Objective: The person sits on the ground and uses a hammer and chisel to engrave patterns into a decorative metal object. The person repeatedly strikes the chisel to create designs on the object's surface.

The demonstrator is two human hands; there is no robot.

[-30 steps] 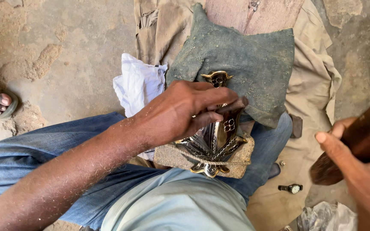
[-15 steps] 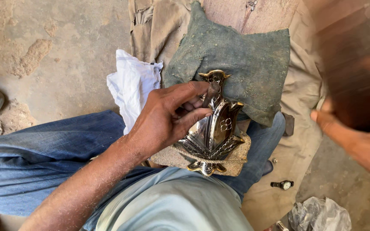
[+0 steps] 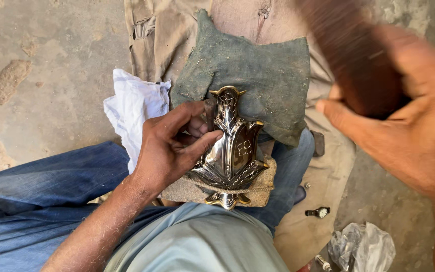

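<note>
On the left, a white cloth [image 3: 133, 108] lies on the floor, against the blue jeans [image 3: 41, 191]. The left hand [image 3: 169, 146] is half closed; its thumb and fingers press the left edge of a shiny metal ornament [image 3: 232, 148]. The ornament lies on a small tan pad [image 3: 258, 189] on the knee, and its top reaches over a dark green cloth [image 3: 263, 70]. On the right, the right hand [image 3: 404, 133] is raised and blurred, closed around a brown wooden tool [image 3: 358, 55]. Below it, a wristwatch [image 3: 319, 212] lies on the beige cloth [image 3: 323, 171].
</note>
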